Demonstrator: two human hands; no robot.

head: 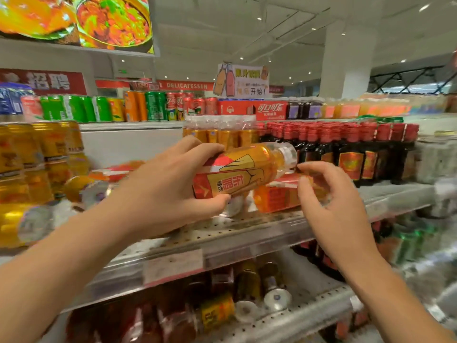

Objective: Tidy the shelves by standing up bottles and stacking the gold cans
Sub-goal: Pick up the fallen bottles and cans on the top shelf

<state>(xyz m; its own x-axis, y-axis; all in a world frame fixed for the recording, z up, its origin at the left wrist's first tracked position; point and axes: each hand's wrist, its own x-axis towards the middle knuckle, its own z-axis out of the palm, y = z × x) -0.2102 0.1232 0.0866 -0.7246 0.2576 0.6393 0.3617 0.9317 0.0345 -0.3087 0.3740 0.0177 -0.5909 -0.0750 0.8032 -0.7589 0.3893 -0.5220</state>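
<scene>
Nearby, left hand (pixel 170 186) grips orange bottle (pixel 247 169) round its base, sideways above the shelf (pixel 247 231), cap toward 2 o'clock | right hand (pixel 331 194) at 3 o'clock, fingers loose, empty | bottle likely full, slick plastic; hold mid-label | gold cans (pixel 37 154) at 9 o'clock

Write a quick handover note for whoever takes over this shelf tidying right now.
Left hand grips an orange bottle, tilted almost flat above the shelf, cap pointing right.
Right hand is open and holds nothing, just beside that cap.
Done: gold cans stand stacked at the left; a row of bottles stands upright behind.
Left: stand the held bottle up, then the second bottle lying under it and the blurred containers lying at the left.
</scene>
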